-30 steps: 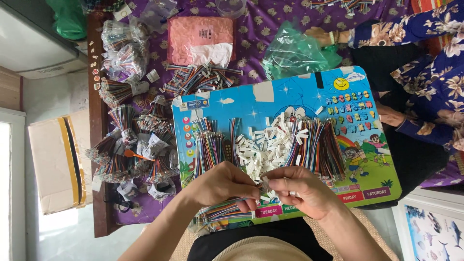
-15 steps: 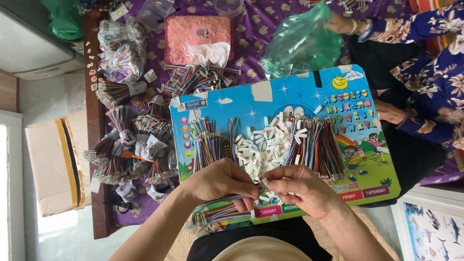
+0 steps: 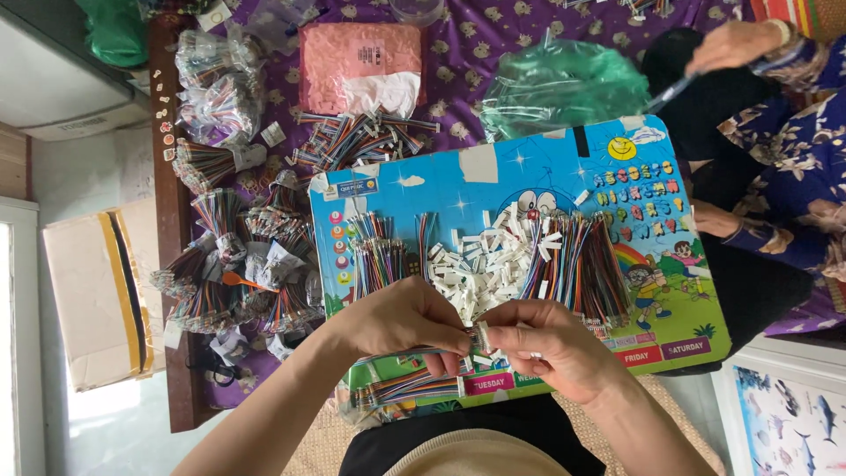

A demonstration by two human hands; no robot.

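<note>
Our left hand (image 3: 401,319) and right hand (image 3: 551,345) have stayed pinched together on a small white connector (image 3: 479,336), wires (image 3: 414,386) trailing below-left; beyond them, a co-worker has lowered the green bag (image 3: 564,88).

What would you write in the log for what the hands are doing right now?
left hand: pinching coloured wires | right hand: holding small white connector | surface: blue cartoon board | nearby: white connector pile

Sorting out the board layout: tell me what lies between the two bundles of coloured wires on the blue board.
In the head view, a pile of small white connectors lies between the left wire bundle and the right wire bundle on the blue board.
</note>
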